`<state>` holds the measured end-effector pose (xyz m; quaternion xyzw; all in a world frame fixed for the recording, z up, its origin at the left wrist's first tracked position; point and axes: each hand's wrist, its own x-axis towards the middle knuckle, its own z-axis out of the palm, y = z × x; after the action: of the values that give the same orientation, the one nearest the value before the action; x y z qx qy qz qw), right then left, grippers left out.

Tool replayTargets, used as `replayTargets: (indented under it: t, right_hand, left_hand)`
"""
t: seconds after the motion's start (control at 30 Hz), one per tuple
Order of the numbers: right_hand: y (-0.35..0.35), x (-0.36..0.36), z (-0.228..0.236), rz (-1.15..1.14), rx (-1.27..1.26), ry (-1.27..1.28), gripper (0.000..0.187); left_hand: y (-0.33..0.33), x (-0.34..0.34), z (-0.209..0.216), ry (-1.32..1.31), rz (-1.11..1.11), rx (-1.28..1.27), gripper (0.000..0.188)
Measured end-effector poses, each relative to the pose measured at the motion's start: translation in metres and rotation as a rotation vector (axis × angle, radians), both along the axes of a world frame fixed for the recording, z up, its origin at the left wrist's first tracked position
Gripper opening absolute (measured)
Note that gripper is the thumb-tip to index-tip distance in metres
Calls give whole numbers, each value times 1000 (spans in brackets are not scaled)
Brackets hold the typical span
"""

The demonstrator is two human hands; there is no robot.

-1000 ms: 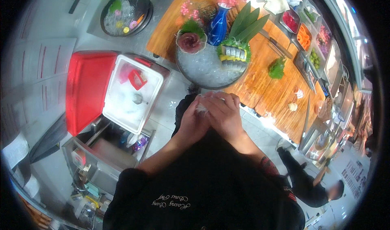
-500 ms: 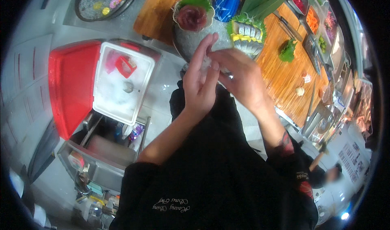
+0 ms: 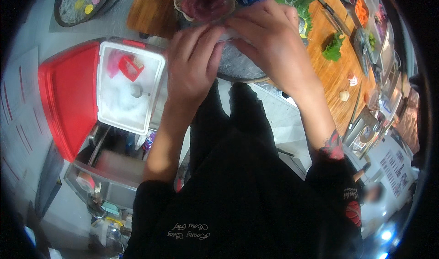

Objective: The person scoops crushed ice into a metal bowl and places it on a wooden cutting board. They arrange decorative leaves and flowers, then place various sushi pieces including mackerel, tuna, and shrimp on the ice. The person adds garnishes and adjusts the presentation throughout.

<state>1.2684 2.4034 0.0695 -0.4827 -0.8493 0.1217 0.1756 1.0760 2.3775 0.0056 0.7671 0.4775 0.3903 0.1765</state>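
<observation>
Head view: the left hand [image 3: 194, 60] and the right hand [image 3: 270, 39] met above the near rim of a round ice platter [image 3: 242, 67]. Both pinched one small pale translucent piece [image 3: 228, 32] between their fingertips; what the piece was could not be told. A dark red rosette of sliced fish [image 3: 206, 0] sat just beyond the fingers. Left of the hands stood an open white cooler [image 3: 130, 92] with a red lid [image 3: 68, 99].
</observation>
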Motion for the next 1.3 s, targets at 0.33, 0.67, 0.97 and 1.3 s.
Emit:
replayTargets:
  t: [0.33,0.67,0.97,1.3]
  right_hand:
    - [-3,4,3,9,56,-310,34]
    - [-68,170,18,-613,-57,215,24]
    - [-60,274,-90,-939,-153,340,27]
    - [-53,281,-28,-627,-204,296,14]
  left_hand:
    - [1,-7,8,205,69,-57,31]
    - [-7,-6,39,248,85,-30,34]
    - [-57,89,87,4,-386,-302,34]
    - [-76,88,76,-185,-475,-467,37]
